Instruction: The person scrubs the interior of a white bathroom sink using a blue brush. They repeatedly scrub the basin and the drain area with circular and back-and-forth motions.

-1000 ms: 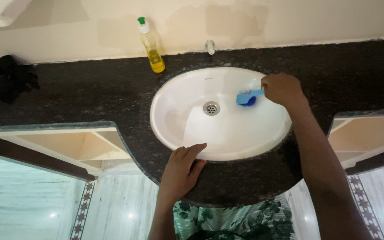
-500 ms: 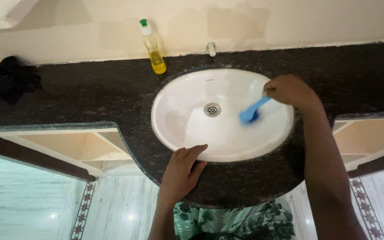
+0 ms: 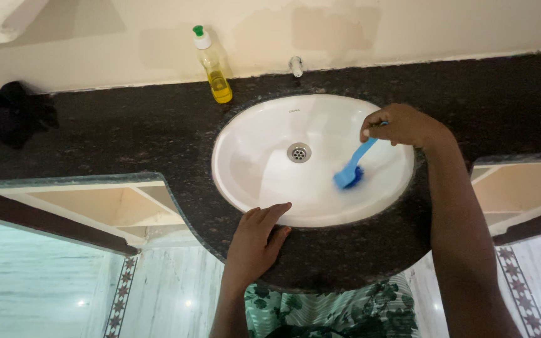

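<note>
The right hand (image 3: 401, 124) covers the upper end of the blue brush (image 3: 354, 164) handle. The brush's bristles blur against the white basin (image 3: 264, 181). The small tap (image 3: 295, 66) is too small to make out. The dark cloth (image 3: 12, 112) shows no detail. Both forearms run off the bottom edge.

Yellow soap bottle (image 3: 213, 66) — black cloth (image 3: 14, 112) — on countertop (image 3: 120, 134).

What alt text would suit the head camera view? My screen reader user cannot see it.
A person's right hand holds a blue brush against the inside of a white oval sink, while the left hand rests on its front rim. A yellow soap bottle stands behind on the dark stone counter.
</note>
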